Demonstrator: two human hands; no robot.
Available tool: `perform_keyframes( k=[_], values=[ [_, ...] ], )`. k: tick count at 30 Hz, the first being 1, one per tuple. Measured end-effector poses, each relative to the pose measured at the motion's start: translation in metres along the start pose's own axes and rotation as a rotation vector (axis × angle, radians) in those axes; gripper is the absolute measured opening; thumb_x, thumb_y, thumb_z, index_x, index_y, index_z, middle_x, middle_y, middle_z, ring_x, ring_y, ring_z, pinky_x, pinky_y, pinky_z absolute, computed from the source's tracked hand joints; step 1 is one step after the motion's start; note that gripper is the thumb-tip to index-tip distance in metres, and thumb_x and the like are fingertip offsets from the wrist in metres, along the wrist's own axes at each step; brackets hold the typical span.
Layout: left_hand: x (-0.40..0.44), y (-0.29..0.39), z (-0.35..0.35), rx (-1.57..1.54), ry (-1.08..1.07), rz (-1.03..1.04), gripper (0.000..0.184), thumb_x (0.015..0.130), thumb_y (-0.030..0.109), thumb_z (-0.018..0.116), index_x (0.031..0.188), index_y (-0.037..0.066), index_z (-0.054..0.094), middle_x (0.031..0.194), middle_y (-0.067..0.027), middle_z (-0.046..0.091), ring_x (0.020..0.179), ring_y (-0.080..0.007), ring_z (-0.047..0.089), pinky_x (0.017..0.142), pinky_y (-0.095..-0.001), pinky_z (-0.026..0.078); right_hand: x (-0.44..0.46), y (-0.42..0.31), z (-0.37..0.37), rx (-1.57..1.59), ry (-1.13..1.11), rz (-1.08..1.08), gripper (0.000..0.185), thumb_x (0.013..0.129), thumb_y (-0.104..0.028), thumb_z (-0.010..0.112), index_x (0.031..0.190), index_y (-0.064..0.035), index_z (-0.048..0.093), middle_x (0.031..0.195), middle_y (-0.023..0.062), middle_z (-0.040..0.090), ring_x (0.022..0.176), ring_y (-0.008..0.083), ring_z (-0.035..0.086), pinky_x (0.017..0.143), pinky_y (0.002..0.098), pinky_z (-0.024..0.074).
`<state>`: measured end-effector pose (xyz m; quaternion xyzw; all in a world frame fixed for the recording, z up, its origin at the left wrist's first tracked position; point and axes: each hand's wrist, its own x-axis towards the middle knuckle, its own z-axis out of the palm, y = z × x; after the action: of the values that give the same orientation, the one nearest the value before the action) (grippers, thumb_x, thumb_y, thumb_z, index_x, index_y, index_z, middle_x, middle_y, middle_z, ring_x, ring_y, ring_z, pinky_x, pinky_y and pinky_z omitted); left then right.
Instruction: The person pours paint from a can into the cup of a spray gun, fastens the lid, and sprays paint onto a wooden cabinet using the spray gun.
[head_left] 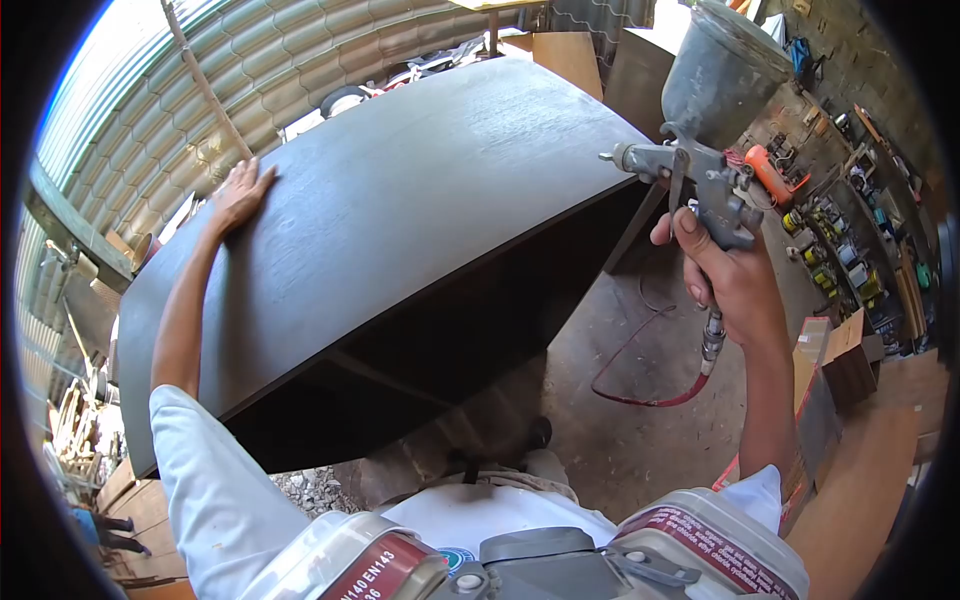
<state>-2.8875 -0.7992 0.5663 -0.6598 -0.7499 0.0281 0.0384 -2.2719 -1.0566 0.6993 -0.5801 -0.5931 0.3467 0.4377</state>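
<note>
A spray gun with a large grey cup on top is in my right hand, its fingers wrapped round the handle. The nozzle points left, over the right corner of a dark grey panel. From the bottom of the handle hangs a red air hose. My left hand lies with its fingers stretched out on the panel's far left edge. The panel's top looks smooth with a shinier patch towards the far right. Its underside is in deep shadow.
A respirator fills the bottom of the view. Shelves with several cans line the right wall, near an orange object. Cardboard boxes stand at the right. A person is at the lower left.
</note>
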Motion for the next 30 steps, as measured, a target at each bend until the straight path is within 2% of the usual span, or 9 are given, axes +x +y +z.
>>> perform_keyframes(
  k=[2,5,7,11,14,17,19,24,30],
  values=[
    [0.003,0.104,-0.029,-0.1,0.013,0.088,0.089,0.092,0.075,0.024,0.155,0.013,0.02,0.162,-0.0155,0.012,0.15,-0.0293,0.009,0.116,-0.0625,0.008,0.02,0.008,-0.012,0.003,0.012,0.004,0.038,0.094,-0.038,0.064,0.09,-0.0004,0.065,0.077,0.0038,0.064,0.045,0.0041,0.042,0.04,0.0215,0.0319],
    [0.068,0.242,-0.033,-0.163,0.085,0.365,0.088,0.092,0.074,0.024,0.155,0.013,0.022,0.162,-0.0132,0.014,0.15,-0.0299,0.009,0.115,-0.0638,0.009,0.038,0.022,-0.031,0.019,0.045,0.022,0.04,0.092,-0.039,0.068,0.085,0.0001,0.068,0.07,0.0032,0.063,0.045,0.0055,0.045,0.04,0.0228,0.0338],
    [0.084,0.344,-0.054,-0.181,0.099,0.404,0.091,0.09,0.077,0.024,0.153,0.011,0.026,0.161,-0.0147,0.015,0.15,-0.0322,0.011,0.113,-0.0659,0.009,0.039,0.03,-0.046,0.019,0.054,0.041,0.04,0.092,-0.039,0.068,0.084,0.0001,0.068,0.07,0.0031,0.063,0.046,0.0056,0.045,0.041,0.0231,0.0338],
    [0.12,0.506,-0.069,-0.148,0.059,0.535,0.09,0.091,0.077,0.021,0.154,0.013,0.023,0.162,-0.0127,0.014,0.15,-0.028,0.008,0.115,-0.0645,0.006,0.033,0.047,-0.075,0.031,0.125,0.063,0.039,0.092,-0.039,0.067,0.084,-0.0002,0.068,0.067,0.0016,0.062,0.045,0.0058,0.045,0.041,0.023,0.0337],
    [0.044,0.57,-0.086,-0.172,0.025,0.889,0.088,0.092,0.075,0.024,0.154,0.012,0.024,0.161,-0.013,0.015,0.15,-0.0276,0.009,0.117,-0.0616,0.005,0.028,0.059,-0.097,0.004,0.128,0.081,0.039,0.093,-0.039,0.067,0.084,-0.0007,0.068,0.066,0.0007,0.06,0.045,0.0057,0.044,0.041,0.0228,0.0332],
    [-0.065,0.562,-0.093,-0.244,0.099,1.252,0.088,0.093,0.073,0.023,0.153,0.009,0.026,0.161,-0.0138,0.017,0.15,-0.0276,0.008,0.119,-0.0581,0.005,0.03,0.063,-0.106,0.008,0.134,0.089,0.039,0.093,-0.039,0.066,0.085,-0.0011,0.068,0.064,0.0002,0.059,0.045,0.0053,0.044,0.041,0.0227,0.0328],
    [-0.098,0.547,-0.091,-0.254,0.057,1.374,0.088,0.093,0.073,0.022,0.153,0.009,0.025,0.16,-0.0146,0.017,0.15,-0.0282,0.008,0.12,-0.0553,0.004,0.034,0.063,-0.105,0.016,0.129,0.056,0.039,0.093,-0.039,0.067,0.085,-0.0012,0.068,0.064,0.0001,0.058,0.045,0.0051,0.044,0.041,0.0227,0.0326],
    [-0.061,0.492,-0.08,-0.228,0.065,1.052,0.079,0.096,0.069,0.022,0.156,0.016,0.019,0.162,-0.0064,0.014,0.15,-0.0267,0.007,0.121,-0.0505,0.004,0.033,0.051,-0.084,0.048,0.031,0.032,0.035,0.094,-0.036,0.066,0.087,-0.0011,0.068,0.067,0.0009,0.06,0.045,0.0044,0.044,0.04,0.0221,0.0329],
    [-0.044,0.298,-0.059,-0.215,0.033,0.585,0.078,0.095,0.07,0.021,0.156,0.02,0.019,0.162,-0.0068,0.013,0.15,-0.0276,0.008,0.12,-0.052,0.005,0.036,0.017,-0.01,0.091,-0.226,-0.078,0.034,0.097,-0.032,0.062,0.104,0.0007,0.063,0.086,0.0066,0.065,0.045,0.0042,0.042,0.04,0.0212,0.0324]
  ],
)
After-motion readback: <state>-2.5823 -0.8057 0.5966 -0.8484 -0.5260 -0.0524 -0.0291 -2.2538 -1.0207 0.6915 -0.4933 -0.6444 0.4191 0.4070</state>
